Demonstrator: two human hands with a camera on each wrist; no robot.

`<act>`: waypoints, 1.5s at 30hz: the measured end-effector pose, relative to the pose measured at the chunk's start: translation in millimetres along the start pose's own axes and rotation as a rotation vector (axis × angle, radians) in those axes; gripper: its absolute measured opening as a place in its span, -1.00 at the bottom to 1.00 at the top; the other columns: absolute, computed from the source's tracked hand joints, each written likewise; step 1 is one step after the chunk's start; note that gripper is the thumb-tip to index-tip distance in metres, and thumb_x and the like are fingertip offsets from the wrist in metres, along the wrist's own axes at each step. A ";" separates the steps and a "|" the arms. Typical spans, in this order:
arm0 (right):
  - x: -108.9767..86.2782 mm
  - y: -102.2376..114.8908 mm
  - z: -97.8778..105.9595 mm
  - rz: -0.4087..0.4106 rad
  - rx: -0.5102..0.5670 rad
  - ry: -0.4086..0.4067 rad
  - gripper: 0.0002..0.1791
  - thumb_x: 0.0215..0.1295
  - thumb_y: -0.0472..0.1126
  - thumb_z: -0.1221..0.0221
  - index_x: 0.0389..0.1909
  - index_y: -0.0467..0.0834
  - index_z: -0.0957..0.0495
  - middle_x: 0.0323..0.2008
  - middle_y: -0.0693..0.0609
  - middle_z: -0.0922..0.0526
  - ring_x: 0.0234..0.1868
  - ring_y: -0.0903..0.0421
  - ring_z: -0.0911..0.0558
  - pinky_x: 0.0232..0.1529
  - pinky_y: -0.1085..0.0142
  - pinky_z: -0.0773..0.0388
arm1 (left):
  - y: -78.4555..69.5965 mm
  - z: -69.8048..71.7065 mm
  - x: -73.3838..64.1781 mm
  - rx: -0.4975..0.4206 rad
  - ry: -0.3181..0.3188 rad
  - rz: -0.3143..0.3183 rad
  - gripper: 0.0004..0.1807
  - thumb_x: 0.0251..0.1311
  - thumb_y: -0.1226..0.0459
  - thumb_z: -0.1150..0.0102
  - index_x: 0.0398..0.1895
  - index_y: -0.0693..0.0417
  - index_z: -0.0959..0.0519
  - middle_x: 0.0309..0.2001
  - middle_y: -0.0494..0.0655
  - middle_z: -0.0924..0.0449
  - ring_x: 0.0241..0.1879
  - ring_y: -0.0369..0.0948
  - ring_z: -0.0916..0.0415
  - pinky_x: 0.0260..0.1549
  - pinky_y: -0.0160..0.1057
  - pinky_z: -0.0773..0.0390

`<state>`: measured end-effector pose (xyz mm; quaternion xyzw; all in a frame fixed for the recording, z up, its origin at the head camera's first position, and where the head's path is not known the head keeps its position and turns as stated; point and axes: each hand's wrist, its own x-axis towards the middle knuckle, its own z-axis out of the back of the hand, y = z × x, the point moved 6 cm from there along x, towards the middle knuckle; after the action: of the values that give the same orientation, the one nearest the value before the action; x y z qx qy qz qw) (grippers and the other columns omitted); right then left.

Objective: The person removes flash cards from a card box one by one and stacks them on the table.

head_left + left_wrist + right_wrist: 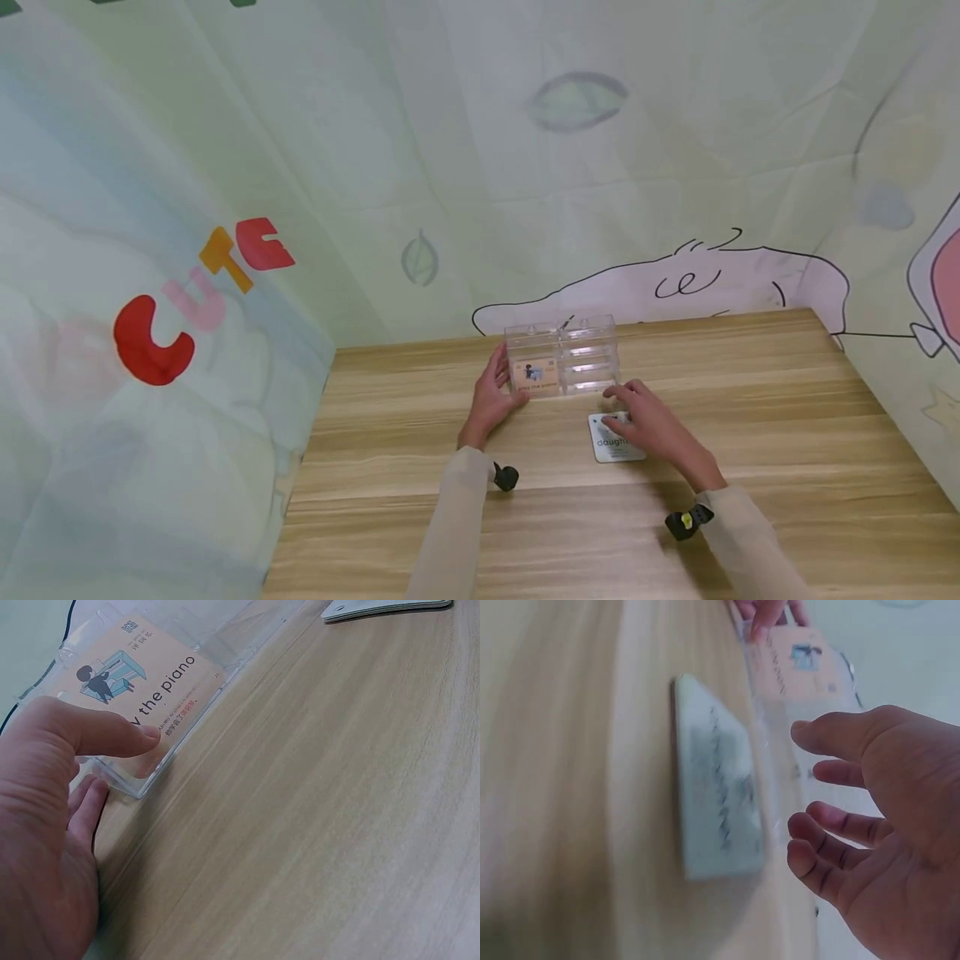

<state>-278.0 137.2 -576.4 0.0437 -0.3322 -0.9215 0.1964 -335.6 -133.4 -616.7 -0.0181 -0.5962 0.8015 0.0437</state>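
A clear plastic card rack (590, 354) with tiered slots in two columns stands near the table's back edge. In its lower left slot sits an orange card (120, 664) reading "the piano", with a picture of a figure at a piano. My left hand (491, 404) grips the rack's left end, thumb over the card's front and the other fingers behind. A stack of white rounded cards (716, 787), its top one printed "daught...", lies on the table before the rack's right half. Over the stack's right side hovers my right hand (654, 423), fingers loosely bent and holding nothing.
The wood-grain table (390, 458) meets a printed cloth backdrop (450, 150) at its back edge. Another cloth wall (90, 433) with the letters "CUTE" runs along the left. Each wrist wears a small black camera (506, 477).
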 end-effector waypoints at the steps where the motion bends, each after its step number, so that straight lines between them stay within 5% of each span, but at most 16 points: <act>1: 3.5 4.5 -0.3 0.017 0.004 0.003 -0.54 0.37 -0.16 -0.36 0.20 -0.27 -0.57 0.06 -0.23 -0.54 -0.12 -0.05 -0.59 -0.07 0.00 -0.68 | 0.2 0.1 -0.2 -0.001 0.000 -0.001 0.15 0.02 0.53 -0.46 0.67 -0.04 -0.06 0.57 0.09 -0.20 0.48 0.07 -0.28 0.45 -0.07 -0.36; 12: 42.5 40.5 1.3 0.131 0.082 -0.031 -0.52 0.40 -0.18 -0.32 0.26 -0.26 -0.53 0.15 -0.22 -0.54 -0.18 0.05 -0.60 -0.25 0.22 -0.66 | 0.6 0.9 -0.8 -0.009 0.000 -0.017 0.16 -0.01 0.55 -0.46 0.67 0.04 -0.06 0.54 0.18 -0.24 0.48 0.07 -0.29 0.45 -0.07 -0.36; 21: 61.1 39.9 -13.1 0.117 0.165 -0.016 -0.54 0.43 -0.20 -0.29 0.28 -0.22 -0.52 0.25 -0.22 -0.51 -0.16 0.07 -0.65 -0.28 0.30 -0.69 | -1.5 0.0 -0.5 -0.011 0.004 -0.026 0.16 -0.02 0.56 -0.46 0.66 0.07 -0.06 0.54 0.21 -0.24 0.47 0.09 -0.29 0.44 -0.06 -0.38; 45: 84.1 44.4 -34.2 0.056 0.284 -0.047 -0.74 0.46 -0.23 -0.25 0.11 -0.15 -0.67 0.09 -0.07 -0.67 -0.15 0.03 -0.65 -0.19 0.22 -0.68 | -5.3 1.6 -1.9 -0.025 0.002 -0.051 0.16 -0.01 0.51 -0.51 0.66 0.08 -0.05 0.53 0.23 -0.24 0.46 0.13 -0.31 0.44 -0.03 -0.37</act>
<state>-333.3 52.7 -570.8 0.0401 -0.4647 -0.8602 0.2061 -333.6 -133.6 -611.2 -0.0045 -0.6064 0.7925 0.0644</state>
